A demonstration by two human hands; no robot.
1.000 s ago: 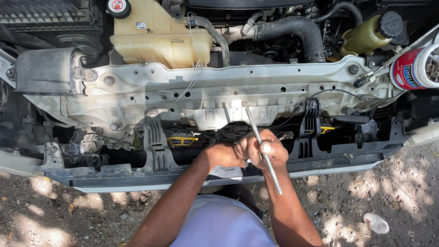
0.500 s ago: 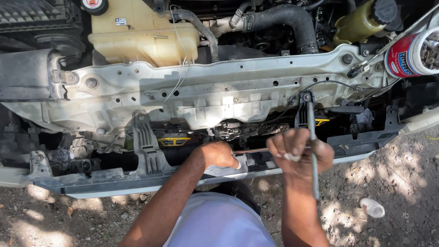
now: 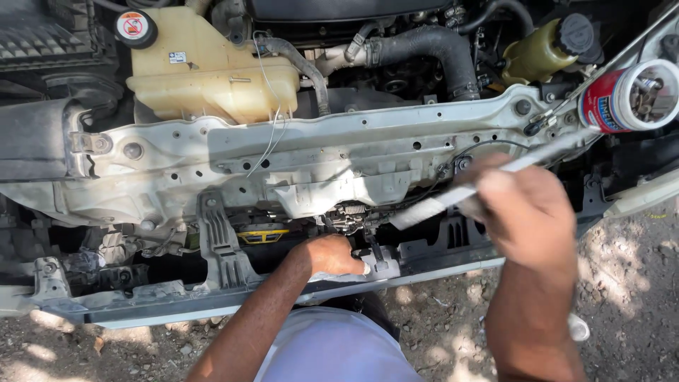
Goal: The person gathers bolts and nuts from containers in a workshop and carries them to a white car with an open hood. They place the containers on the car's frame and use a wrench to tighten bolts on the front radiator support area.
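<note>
Your left hand [image 3: 336, 256] is down at the latch [image 3: 353, 216], under the middle of the white crossmember [image 3: 339, 159], fingers curled shut on a small part at the lower front rail [image 3: 212, 297]; what exactly they pinch cannot be told, since the knuckles hide it. Your right hand [image 3: 527, 212] is raised toward the right end of the crossmember, fingers closed around a long metal rod [image 3: 495, 177], which runs blurred from below the latch area up toward the can [image 3: 626, 95] perched at the right edge of the bay. The blur suggests the rod is in motion, so its tip cannot be placed. Judgement: the work in hand is on the latch, with the rod as the tool. Bring the rod down slowly and seat its working end squarely before loading it; a swung or half-seated tool is likely to slip. Keep the left fingers clear of the line of force, because they sit just beside the spring and the latch. Mind the thin wire [image 3: 265, 134] hanging from the coolant tank [image 3: 212, 71] across the crossmember, and the black cable [image 3: 488, 148] near the right hand; either could snag. The can looks precariously placed and open, with loose parts inside; keep the rod's far end away from it.
</note>
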